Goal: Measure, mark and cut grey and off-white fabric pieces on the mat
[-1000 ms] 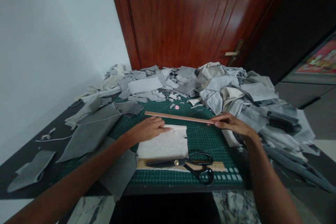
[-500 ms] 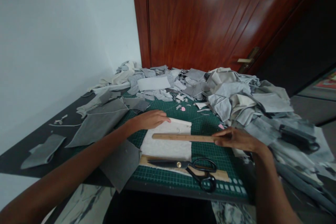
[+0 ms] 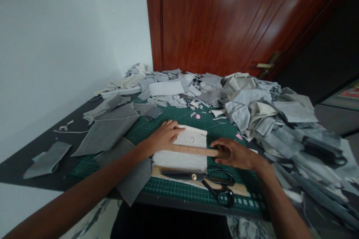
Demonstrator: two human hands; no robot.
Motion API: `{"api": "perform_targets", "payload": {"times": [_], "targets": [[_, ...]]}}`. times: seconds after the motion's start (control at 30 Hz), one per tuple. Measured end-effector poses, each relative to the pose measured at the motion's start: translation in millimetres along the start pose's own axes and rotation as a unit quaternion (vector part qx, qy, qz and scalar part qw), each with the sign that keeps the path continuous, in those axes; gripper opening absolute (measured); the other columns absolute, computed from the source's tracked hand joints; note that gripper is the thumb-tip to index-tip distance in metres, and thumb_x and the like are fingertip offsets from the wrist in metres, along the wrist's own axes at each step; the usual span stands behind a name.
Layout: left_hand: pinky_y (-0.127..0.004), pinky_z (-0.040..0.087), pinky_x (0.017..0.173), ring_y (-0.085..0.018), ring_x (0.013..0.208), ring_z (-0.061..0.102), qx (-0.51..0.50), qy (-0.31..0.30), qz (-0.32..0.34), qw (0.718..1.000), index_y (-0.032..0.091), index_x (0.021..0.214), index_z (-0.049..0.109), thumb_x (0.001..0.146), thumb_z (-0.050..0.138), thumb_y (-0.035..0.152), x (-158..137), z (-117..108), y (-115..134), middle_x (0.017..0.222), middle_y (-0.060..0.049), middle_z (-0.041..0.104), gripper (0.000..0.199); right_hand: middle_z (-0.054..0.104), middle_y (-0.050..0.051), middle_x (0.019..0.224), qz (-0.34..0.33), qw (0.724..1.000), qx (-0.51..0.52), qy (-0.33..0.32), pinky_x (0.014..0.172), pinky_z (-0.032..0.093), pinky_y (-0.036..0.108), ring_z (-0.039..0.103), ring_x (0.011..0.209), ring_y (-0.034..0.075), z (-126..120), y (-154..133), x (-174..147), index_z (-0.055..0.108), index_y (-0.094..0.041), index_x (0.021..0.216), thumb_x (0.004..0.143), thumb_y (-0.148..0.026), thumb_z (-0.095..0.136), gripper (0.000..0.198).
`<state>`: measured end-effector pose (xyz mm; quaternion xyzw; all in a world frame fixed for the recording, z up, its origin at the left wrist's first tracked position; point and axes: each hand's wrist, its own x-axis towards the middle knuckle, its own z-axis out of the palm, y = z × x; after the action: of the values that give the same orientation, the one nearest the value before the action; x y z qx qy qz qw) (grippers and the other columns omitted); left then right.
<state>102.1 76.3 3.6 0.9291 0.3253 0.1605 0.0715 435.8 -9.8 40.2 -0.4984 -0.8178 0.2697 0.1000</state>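
This looks like a cloth-cutting corner in a home: a green cutting mat (image 3: 224, 130) covers much of a dark tabletop (image 3: 33, 145), black scissors (image 3: 198, 176) and a wooden ruler (image 3: 196, 150) over it. Beyond the mat, fabric scraps (image 3: 241, 101) heap before a panelled door (image 3: 213, 22); left of it rises a white wall (image 3: 70, 26).

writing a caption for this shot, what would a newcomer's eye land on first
Probably the glossy red-brown door at the back, then the grey and cream fabric heaped beyond and right of the white cloth. Black scissors lie in front of that cloth, and the right hand grips a wooden ruler across it.
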Motion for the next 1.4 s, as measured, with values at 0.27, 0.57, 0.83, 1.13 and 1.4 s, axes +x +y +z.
{"api": "perform_targets", "payload": {"times": [0.27,0.57,0.83,1.13,1.4], "targets": [[-0.039,0.041,0.096,-0.024,0.108,0.053,-0.011,0.000,0.000,1.000,0.022,0.135,0.067,0.097,0.047,0.008,4,-2,-6,0.110,-0.008,0.060,0.045,0.065,0.002,0.090,-0.028,0.999,-0.028,0.004,0.067,0.040,0.027,0.059,0.076,0.017,10,-9,11,0.064,-0.021,0.101,0.084,-0.024,0.070,0.018],[-0.039,0.041,0.096,-0.023,0.106,0.053,-0.039,0.017,0.017,0.999,0.021,0.129,0.069,0.097,0.044,0.008,4,-2,-10,0.107,-0.008,0.060,0.042,0.062,0.002,0.089,-0.072,0.997,-0.006,0.015,0.067,0.038,0.027,0.057,0.077,0.016,14,-5,15,0.062,-0.021,0.098,0.096,-0.039,0.067,0.019],[-0.038,0.041,0.098,-0.023,0.107,0.050,-0.087,0.047,0.002,0.995,0.021,0.126,0.070,0.093,0.044,0.003,4,9,-14,0.105,-0.007,0.058,0.046,0.061,0.005,0.097,-0.091,0.995,0.029,0.030,0.071,0.040,0.028,0.056,0.082,0.017,15,4,18,0.064,-0.020,0.096,0.097,-0.049,0.067,0.029],[-0.038,0.042,0.096,-0.023,0.105,0.051,-0.117,0.054,-0.001,0.992,0.021,0.124,0.073,0.089,0.044,0.000,5,12,-19,0.104,-0.007,0.060,0.050,0.063,0.002,0.089,-0.084,0.995,0.040,0.035,0.069,0.041,0.027,0.057,0.078,0.017,18,10,19,0.066,-0.020,0.093,0.093,-0.053,0.071,0.033],[-0.036,0.043,0.089,-0.022,0.095,0.054,-0.114,0.078,-0.007,0.990,0.019,0.115,0.075,0.088,0.051,0.006,8,18,-22,0.097,-0.006,0.064,0.038,0.072,0.006,0.091,-0.052,0.985,-0.016,0.166,0.071,0.046,0.028,0.063,0.079,0.018,-7,0,59,0.071,-0.019,0.097,0.104,-0.045,0.051,0.033]]}}
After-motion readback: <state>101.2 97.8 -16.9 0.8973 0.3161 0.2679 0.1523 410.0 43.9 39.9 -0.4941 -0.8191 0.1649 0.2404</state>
